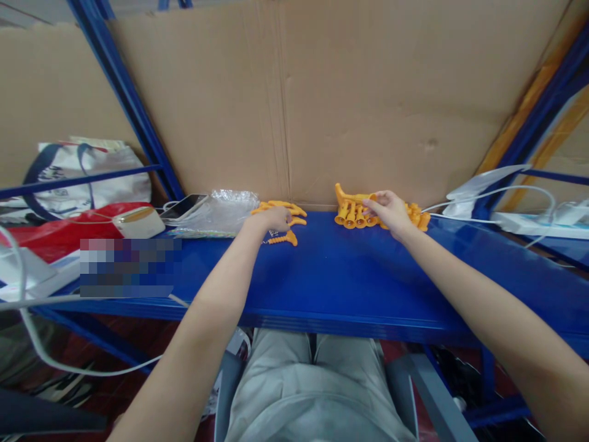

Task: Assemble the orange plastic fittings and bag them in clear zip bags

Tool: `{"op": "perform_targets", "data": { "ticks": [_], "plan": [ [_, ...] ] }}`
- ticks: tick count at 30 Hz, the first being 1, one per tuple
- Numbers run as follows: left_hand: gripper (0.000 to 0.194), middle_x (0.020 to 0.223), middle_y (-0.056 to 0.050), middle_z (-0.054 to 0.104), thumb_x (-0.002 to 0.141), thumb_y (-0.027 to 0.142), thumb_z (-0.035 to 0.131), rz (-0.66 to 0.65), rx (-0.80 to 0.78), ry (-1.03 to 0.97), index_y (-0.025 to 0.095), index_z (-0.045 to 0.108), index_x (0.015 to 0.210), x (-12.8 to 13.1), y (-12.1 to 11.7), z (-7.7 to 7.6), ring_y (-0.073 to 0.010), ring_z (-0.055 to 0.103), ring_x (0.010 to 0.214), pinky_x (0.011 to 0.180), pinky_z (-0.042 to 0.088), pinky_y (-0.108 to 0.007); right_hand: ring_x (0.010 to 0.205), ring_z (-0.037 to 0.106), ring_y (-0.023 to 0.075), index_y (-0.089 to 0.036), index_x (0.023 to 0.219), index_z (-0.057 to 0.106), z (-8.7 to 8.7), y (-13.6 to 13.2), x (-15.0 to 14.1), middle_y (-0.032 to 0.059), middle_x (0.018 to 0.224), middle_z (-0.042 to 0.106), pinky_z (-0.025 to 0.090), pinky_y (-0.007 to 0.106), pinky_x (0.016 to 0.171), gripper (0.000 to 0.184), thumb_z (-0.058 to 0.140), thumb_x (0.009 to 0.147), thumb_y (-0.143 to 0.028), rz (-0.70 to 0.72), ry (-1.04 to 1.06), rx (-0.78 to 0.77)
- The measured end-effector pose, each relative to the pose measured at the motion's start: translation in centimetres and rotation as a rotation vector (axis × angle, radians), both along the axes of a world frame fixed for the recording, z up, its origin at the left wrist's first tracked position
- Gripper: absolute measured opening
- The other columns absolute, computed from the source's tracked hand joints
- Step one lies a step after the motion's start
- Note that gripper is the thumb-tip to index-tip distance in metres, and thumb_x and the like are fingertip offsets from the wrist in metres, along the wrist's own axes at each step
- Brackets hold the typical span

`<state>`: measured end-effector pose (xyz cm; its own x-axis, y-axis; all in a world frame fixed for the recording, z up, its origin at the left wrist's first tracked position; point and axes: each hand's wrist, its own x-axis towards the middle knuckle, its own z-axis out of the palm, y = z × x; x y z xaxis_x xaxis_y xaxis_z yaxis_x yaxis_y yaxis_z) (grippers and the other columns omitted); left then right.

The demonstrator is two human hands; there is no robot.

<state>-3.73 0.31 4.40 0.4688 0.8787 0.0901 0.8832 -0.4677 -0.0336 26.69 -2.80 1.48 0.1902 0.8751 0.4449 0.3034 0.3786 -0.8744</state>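
My right hand [389,212] has its thumb and fingers closed on the flared end of an orange horn-shaped plastic piece [352,197]. That piece lies across the top of a row of similar orange pieces [361,220], whose round open ends face me. More orange pieces [421,218] sit just right of the hand. On the left, my left hand [276,218] is closed among curved orange pieces [294,210]; what its fingers hold is hidden. Just below it lies a ridged orange piece [284,239] with a small metal chain.
Clear plastic bags [225,212] and a phone [184,207] lie left of my left hand. Farther left are a red bag [87,224] and a white cloth bag [101,172]. Cardboard [359,92] backs the blue table [331,276]. A power strip [547,226] and cables are at right.
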Motion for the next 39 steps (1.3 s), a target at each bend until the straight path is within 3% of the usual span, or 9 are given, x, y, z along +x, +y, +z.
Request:
{"op": "perform_targets", "data": {
  "ticks": [5, 9, 13, 16, 23, 29, 35, 39],
  "plan": [
    [0.020, 0.069, -0.002, 0.070, 0.066, 0.043, 0.072, -0.106, -0.107, 0.097, 0.024, 0.072, 0.071, -0.4, 0.8, -0.9, -0.0218, 0.066, 0.072, 0.067, 0.048, -0.029, 0.097, 0.069, 0.0294, -0.021, 0.105, 0.053, 0.5, 2.2, -0.9, 0.0125, 0.102, 0.071, 0.054, 0.041, 0.080, 0.038, 0.071, 0.081, -0.044, -0.215, -0.490, 0.107],
    [0.021, 0.064, 0.000, 0.067, 0.067, 0.044, 0.071, -0.126, -0.074, 0.131, 0.023, 0.070, 0.072, -0.7, 1.4, -1.6, -0.0179, 0.062, 0.063, 0.061, 0.046, -0.025, 0.100, 0.068, 0.0335, -0.017, 0.115, 0.053, 1.1, 2.7, -2.9, 0.0178, 0.105, 0.073, 0.049, 0.045, 0.086, 0.036, 0.061, 0.089, -0.040, -0.371, -0.826, 0.035],
    [0.017, 0.068, 0.000, 0.068, 0.063, 0.034, 0.072, -0.075, -0.068, 0.092, 0.022, 0.067, 0.074, -0.8, 1.6, -2.1, -0.0185, 0.063, 0.062, 0.059, 0.046, -0.025, 0.104, 0.067, 0.0352, -0.009, 0.123, 0.051, 1.4, 2.6, -5.4, 0.0246, 0.110, 0.071, 0.044, 0.046, 0.092, 0.035, 0.049, 0.094, -0.029, -0.392, -1.074, -0.012],
    [0.017, 0.069, 0.000, 0.068, 0.062, 0.033, 0.073, -0.114, -0.029, 0.080, 0.023, 0.066, 0.074, -0.8, 1.9, -2.5, -0.0187, 0.063, 0.062, 0.059, 0.046, -0.026, 0.105, 0.066, 0.0341, -0.006, 0.127, 0.049, 1.3, 2.7, -6.9, 0.0268, 0.114, 0.068, 0.040, 0.045, 0.095, 0.036, 0.042, 0.095, -0.021, -0.376, -1.201, 0.029],
    [0.023, 0.072, -0.003, 0.070, 0.061, 0.032, 0.075, -0.059, -0.091, 0.031, 0.023, 0.069, 0.080, -0.8, 2.2, -2.7, -0.0210, 0.064, 0.065, 0.062, 0.047, -0.029, 0.108, 0.063, 0.0339, -0.007, 0.127, 0.054, -0.1, 3.5, -8.6, 0.0267, 0.120, 0.065, 0.037, 0.047, 0.098, 0.040, 0.033, 0.094, -0.012, -0.300, -1.351, 0.072],
    [0.013, 0.067, -0.001, 0.070, 0.067, 0.033, 0.070, -0.162, -0.050, 0.079, 0.023, 0.067, 0.075, -0.7, 2.1, -2.7, -0.0182, 0.062, 0.060, 0.058, 0.045, -0.027, 0.121, 0.058, 0.0355, -0.009, 0.127, 0.058, -2.3, 4.1, -7.9, 0.0252, 0.137, 0.057, 0.025, 0.059, 0.111, 0.041, 0.034, 0.094, -0.011, -0.273, -1.336, 0.095],
    [0.011, 0.078, -0.004, 0.072, 0.067, 0.031, 0.068, -0.043, -0.127, 0.095, 0.023, 0.069, 0.075, -0.3, 1.9, -2.6, -0.0236, 0.065, 0.072, 0.064, 0.048, -0.032, 0.136, 0.048, 0.0355, -0.010, 0.146, 0.044, -3.0, 3.8, -6.6, 0.0227, 0.155, 0.040, 0.027, 0.061, 0.112, 0.051, 0.036, 0.095, -0.014, -0.138, -1.276, 0.072],
    [0.012, 0.070, -0.003, 0.070, 0.067, 0.032, 0.069, -0.128, -0.081, 0.086, 0.023, 0.069, 0.075, -0.4, 2.3, -2.8, -0.0214, 0.063, 0.068, 0.063, 0.046, -0.030, 0.139, 0.046, 0.0307, -0.013, 0.149, 0.040, -3.1, 3.5, -6.3, 0.0180, 0.156, 0.040, 0.026, 0.058, 0.114, 0.054, 0.032, 0.096, -0.011, -0.085, -1.294, 0.040]
  ]
}}
